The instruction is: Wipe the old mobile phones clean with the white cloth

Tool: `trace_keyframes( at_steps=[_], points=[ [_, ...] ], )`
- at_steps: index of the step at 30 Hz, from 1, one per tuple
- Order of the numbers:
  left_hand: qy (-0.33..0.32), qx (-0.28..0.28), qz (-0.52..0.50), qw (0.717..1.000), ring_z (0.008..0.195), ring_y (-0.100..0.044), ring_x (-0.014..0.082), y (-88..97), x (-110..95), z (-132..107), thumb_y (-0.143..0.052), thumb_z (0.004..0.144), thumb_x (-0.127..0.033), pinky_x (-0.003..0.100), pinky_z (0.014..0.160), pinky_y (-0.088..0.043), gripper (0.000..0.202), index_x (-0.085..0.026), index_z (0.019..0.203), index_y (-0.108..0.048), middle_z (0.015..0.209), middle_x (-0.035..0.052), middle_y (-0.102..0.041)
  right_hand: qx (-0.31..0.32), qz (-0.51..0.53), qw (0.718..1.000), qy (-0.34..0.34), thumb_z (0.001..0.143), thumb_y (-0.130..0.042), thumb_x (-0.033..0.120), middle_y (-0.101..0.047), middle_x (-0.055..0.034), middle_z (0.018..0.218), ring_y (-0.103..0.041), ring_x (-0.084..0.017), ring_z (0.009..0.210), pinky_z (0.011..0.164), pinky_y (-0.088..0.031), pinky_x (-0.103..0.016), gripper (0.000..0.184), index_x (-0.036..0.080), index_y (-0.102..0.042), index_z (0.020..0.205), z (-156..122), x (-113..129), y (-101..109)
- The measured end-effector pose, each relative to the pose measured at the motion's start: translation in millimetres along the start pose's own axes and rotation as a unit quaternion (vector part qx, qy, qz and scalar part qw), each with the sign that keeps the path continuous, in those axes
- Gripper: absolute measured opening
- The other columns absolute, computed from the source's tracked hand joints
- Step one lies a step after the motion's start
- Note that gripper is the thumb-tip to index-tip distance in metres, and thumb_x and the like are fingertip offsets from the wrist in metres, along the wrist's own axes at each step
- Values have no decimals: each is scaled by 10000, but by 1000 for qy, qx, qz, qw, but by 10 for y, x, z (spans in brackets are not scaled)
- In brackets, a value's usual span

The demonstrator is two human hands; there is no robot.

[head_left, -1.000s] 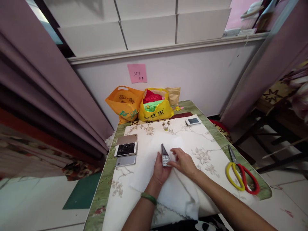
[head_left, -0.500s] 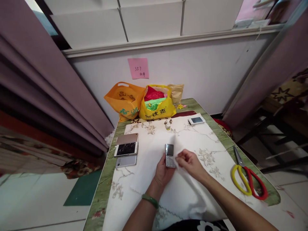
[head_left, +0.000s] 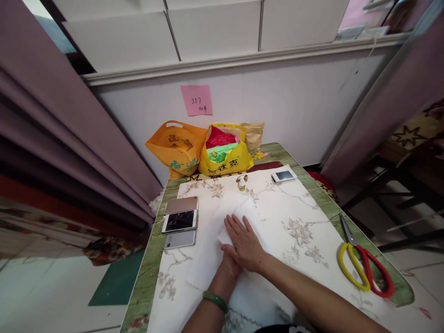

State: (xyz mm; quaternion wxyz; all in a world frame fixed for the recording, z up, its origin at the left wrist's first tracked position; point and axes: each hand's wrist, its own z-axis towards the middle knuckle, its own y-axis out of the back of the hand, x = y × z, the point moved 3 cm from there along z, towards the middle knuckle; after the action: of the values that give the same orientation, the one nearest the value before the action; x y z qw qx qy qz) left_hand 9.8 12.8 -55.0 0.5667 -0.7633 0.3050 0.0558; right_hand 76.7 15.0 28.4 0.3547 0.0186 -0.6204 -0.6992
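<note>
Head view: the right hand lies flat with fingers spread, gripping nothing, pressed on a folded white cloth around the middle of the worktop, toward its near edge. The left hand is tucked under it and mostly hidden; I cannot tell whether it grips anything. Three phones lie along the left edge. Scissors lie by the right edge, and an orange bag and a yellow bag stand at the far edge.
</note>
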Motion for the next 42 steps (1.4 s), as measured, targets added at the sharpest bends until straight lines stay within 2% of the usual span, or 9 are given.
trace_keyframes(
  at_steps=[4, 9, 15, 18, 22, 27, 32, 36, 42],
  points=[
    [21, -45, -33, 998, 1372, -372, 197, -15, -29, 16, -379, 932, -367, 309, 1097, -356, 401, -305, 1264, -596, 1250, 30, -633, 3, -17, 1000, -15, 959, -338, 560, -223, -101, 1561, -161, -261, 1453, 1181, -89, -519, 709, 141, -210, 1516, 119, -49, -43],
    [100, 22, -55, 993, 1331, -438, 228, -272, -24, -9, -395, 933, -462, 396, 1114, -349, 456, -240, 1290, -572, 1240, 70, -648, -3, -26, 999, -48, 974, -292, 545, -221, -94, 1563, -143, -244, 1458, 1179, -86, -498, 680, 140, -214, 1515, 249, -211, -11],
    [106, 66, -23, 992, 1309, -463, 269, -569, -48, -78, -464, 921, -377, 420, 1111, -353, 407, -195, 1258, -601, 1269, 68, -637, -19, -37, 993, -113, 985, -283, 502, -223, -123, 1562, -132, -259, 1459, 1153, -117, -541, 653, 143, -185, 1521, 293, -480, 52],
    [108, 83, -30, 990, 1295, -479, 264, -645, -37, -107, -462, 925, -362, 417, 1096, -373, 383, -194, 1233, -616, 1277, 74, -632, -27, -49, 990, -127, 985, -276, 494, -186, -127, 1572, -107, -257, 1463, 1156, -92, -545, 673, 125, -130, 1528, 166, -572, 52],
    [86, 45, -72, 993, 1221, -551, 195, -602, -31, -100, -477, 915, -235, 332, 1069, -397, 301, -165, 1145, -657, 1202, 69, -674, -32, -70, 988, -135, 984, -278, 496, -205, -127, 1570, -118, -259, 1461, 1153, -66, -557, 680, 128, -107, 1530, -151, -692, 33],
    [71, 19, -83, 994, 1071, -635, 182, -505, -41, -74, -500, 902, -210, 315, 976, -457, 262, -146, 1080, -681, 1092, 77, -715, -82, -96, 987, -104, 961, -371, 511, -326, -140, 1527, -205, -282, 1434, 1140, -141, -544, 666, 133, -250, 1496, -565, -756, 145],
    [57, 12, -70, 996, 935, -669, 193, -471, -41, -65, -552, 872, -213, 367, 906, -495, 189, -133, 972, -691, 962, 69, -732, -108, -91, 986, -90, 928, -488, 411, -601, -131, 1239, -538, -273, 1126, 940, -396, -409, 394, 190, -579, 1241, -714, -669, 349],
    [76, 30, -67, 994, 1168, -585, 252, -489, -43, -89, -514, 890, -239, 441, 1024, -419, 281, -134, 1114, -646, 1165, 121, -678, -120, -17, 974, -190, 938, -442, 347, -665, -51, 868, -602, -190, 761, 680, -419, -291, 247, 228, -658, 960, -764, -824, 509],
    [72, 27, -41, 996, 1278, -498, 299, -481, -50, -120, -510, 885, -322, 499, 1053, -384, 411, -155, 1259, -554, 1300, 149, -599, -241, 177, 872, -387, 852, -479, 486, -476, 44, 522, -449, -143, 512, 500, -335, -248, 314, 213, -536, 707, -1108, -1473, 764]
  ],
)
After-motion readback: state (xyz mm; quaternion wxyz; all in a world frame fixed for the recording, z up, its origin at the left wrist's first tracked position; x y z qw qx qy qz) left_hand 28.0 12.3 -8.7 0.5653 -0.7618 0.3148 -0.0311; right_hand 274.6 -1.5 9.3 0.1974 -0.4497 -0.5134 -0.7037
